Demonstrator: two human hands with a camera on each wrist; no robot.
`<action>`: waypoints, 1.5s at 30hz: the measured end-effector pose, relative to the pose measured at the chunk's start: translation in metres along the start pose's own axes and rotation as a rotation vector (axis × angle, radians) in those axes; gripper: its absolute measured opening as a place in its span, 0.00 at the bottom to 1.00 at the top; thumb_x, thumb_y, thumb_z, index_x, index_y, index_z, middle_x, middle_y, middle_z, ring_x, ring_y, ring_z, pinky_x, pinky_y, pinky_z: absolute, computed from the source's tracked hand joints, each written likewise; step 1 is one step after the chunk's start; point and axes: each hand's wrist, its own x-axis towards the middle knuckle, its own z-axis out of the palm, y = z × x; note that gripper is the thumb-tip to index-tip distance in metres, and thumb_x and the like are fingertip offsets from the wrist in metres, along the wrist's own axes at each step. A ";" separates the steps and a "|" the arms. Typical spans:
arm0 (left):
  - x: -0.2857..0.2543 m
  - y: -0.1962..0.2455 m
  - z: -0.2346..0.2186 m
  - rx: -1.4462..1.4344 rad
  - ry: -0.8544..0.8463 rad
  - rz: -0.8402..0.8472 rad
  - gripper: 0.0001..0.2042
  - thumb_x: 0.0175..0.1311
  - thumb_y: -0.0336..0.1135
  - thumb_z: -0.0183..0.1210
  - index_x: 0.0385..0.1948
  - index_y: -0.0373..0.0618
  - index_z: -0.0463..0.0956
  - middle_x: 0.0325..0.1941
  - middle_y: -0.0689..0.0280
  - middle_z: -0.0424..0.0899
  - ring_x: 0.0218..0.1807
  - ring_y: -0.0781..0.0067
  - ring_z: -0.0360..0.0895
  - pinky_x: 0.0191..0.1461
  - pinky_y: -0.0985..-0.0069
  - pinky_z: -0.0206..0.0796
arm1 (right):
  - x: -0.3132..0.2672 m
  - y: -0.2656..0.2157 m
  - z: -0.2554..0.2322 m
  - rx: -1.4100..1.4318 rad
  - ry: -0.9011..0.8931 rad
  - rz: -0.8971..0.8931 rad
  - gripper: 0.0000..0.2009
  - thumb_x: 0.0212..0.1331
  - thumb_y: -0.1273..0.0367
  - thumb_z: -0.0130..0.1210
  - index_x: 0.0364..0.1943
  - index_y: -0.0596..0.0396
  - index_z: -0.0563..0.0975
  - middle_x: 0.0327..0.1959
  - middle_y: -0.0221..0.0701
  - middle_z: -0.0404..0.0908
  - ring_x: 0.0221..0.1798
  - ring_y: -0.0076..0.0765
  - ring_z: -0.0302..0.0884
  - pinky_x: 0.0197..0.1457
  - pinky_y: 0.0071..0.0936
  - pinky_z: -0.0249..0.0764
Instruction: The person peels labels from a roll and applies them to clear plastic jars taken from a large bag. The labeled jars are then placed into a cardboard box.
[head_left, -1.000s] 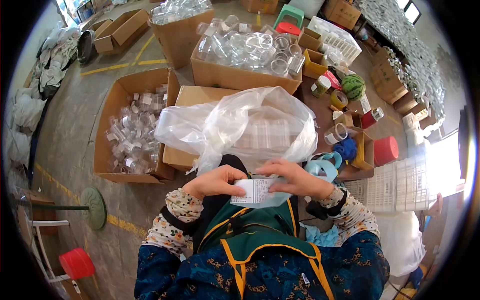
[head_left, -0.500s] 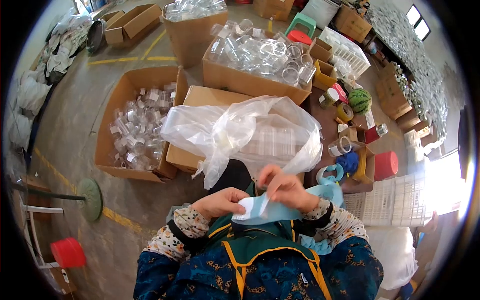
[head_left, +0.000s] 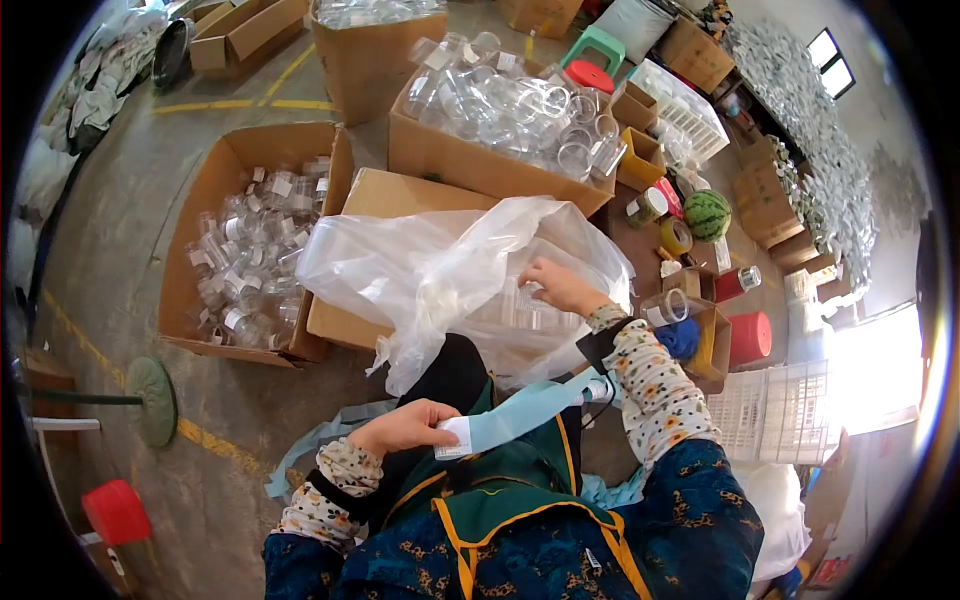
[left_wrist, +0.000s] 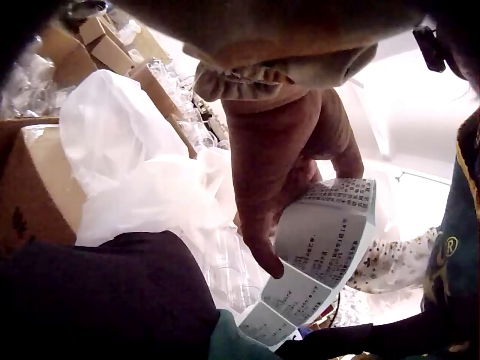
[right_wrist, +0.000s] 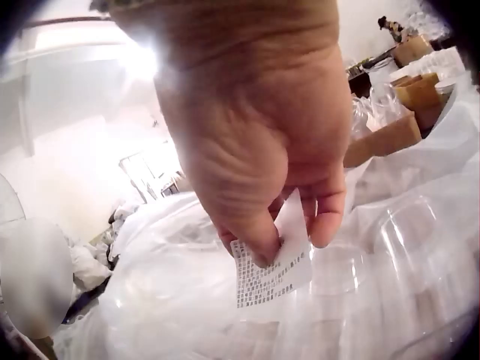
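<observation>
Between its thumb and fingers, my left hand (head_left: 408, 427) holds a strip of printed white labels (left_wrist: 315, 244) close to my lap. The strip's pale blue backing (head_left: 525, 412) stretches to the right across the green apron (head_left: 505, 480). Further forward, my right hand (head_left: 563, 288) pinches a single printed label (right_wrist: 274, 274), one corner of it standing up between the fingers. It hovers close over clear plastic jars (right_wrist: 409, 232) lying in rows inside a clear plastic bag (head_left: 365, 255). The bag lies on a cardboard box (head_left: 415, 190).
On the left stands an open carton (head_left: 175, 270) of labelled jars; another carton (head_left: 480, 160) heaped with clear jars is behind the bag. To the right, a brown table (head_left: 632, 225) bears tape rolls (head_left: 676, 236), a watermelon (head_left: 707, 215) and small boxes. White crates (head_left: 770, 410) stand nearby.
My right hand has left the strip with a label in its fingers and moved forward over the bagged jars. My left hand has shifted slightly left, still holding the strip, which now stretches out longer.
</observation>
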 end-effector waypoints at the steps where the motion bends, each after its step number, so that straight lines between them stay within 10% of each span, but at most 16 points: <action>1: 0.000 0.000 -0.001 -0.003 0.002 0.001 0.13 0.58 0.31 0.60 0.43 0.34 0.76 0.39 0.69 0.81 0.41 0.82 0.75 0.49 0.81 0.66 | 0.004 -0.002 0.004 0.000 -0.004 -0.002 0.15 0.50 0.75 0.57 0.44 0.47 0.73 0.41 0.36 0.71 0.46 0.48 0.72 0.51 0.37 0.68; 7: 0.004 -0.011 -0.008 -0.027 -0.031 -0.008 0.15 0.58 0.33 0.61 0.45 0.35 0.76 0.41 0.67 0.81 0.42 0.80 0.75 0.50 0.81 0.67 | 0.006 -0.003 0.022 -0.216 -0.112 0.123 0.19 0.47 0.73 0.61 0.46 0.44 0.72 0.46 0.36 0.69 0.50 0.44 0.71 0.48 0.39 0.71; 19: 0.015 0.023 0.018 0.407 0.028 0.059 0.10 0.58 0.32 0.59 0.37 0.36 0.76 0.31 0.68 0.79 0.34 0.81 0.72 0.41 0.80 0.65 | -0.026 -0.008 0.065 -0.323 0.365 -0.184 0.20 0.51 0.69 0.57 0.52 0.50 0.73 0.50 0.37 0.75 0.46 0.50 0.73 0.52 0.36 0.71; 23: 0.020 0.037 0.031 0.780 0.085 0.134 0.13 0.56 0.38 0.60 0.35 0.37 0.75 0.26 0.60 0.76 0.29 0.74 0.71 0.35 0.74 0.64 | -0.061 -0.126 0.021 0.977 -0.256 -0.026 0.25 0.58 0.70 0.55 0.61 0.53 0.64 0.44 0.33 0.76 0.44 0.32 0.74 0.51 0.29 0.69; 25: 0.020 0.047 0.040 0.848 0.151 0.255 0.14 0.55 0.39 0.61 0.34 0.37 0.75 0.25 0.60 0.76 0.29 0.74 0.71 0.35 0.74 0.64 | -0.087 -0.158 0.016 1.084 -0.343 -0.111 0.28 0.60 0.72 0.54 0.65 0.51 0.59 0.39 0.29 0.74 0.42 0.22 0.70 0.48 0.22 0.67; 34: -0.002 0.053 0.037 0.400 -0.059 0.113 0.09 0.55 0.31 0.62 0.32 0.35 0.77 0.29 0.73 0.79 0.33 0.87 0.70 0.39 0.84 0.63 | -0.136 -0.164 -0.015 0.886 -0.250 -0.090 0.15 0.56 0.73 0.57 0.49 0.52 0.73 0.37 0.26 0.72 0.42 0.25 0.69 0.48 0.24 0.67; 36: -0.001 0.054 0.046 0.312 -0.044 0.111 0.09 0.55 0.31 0.62 0.33 0.35 0.77 0.30 0.73 0.79 0.34 0.87 0.70 0.40 0.84 0.64 | -0.129 -0.180 -0.019 0.633 0.029 -0.379 0.16 0.50 0.74 0.62 0.45 0.53 0.77 0.41 0.29 0.72 0.46 0.31 0.70 0.50 0.25 0.67; 45: -0.006 0.047 0.060 -0.107 -0.123 0.101 0.11 0.53 0.29 0.64 0.36 0.35 0.78 0.34 0.72 0.81 0.35 0.86 0.75 0.42 0.85 0.66 | -0.113 -0.197 -0.012 0.852 -0.007 -0.501 0.13 0.46 0.78 0.62 0.37 0.50 0.77 0.39 0.30 0.66 0.45 0.32 0.66 0.47 0.26 0.66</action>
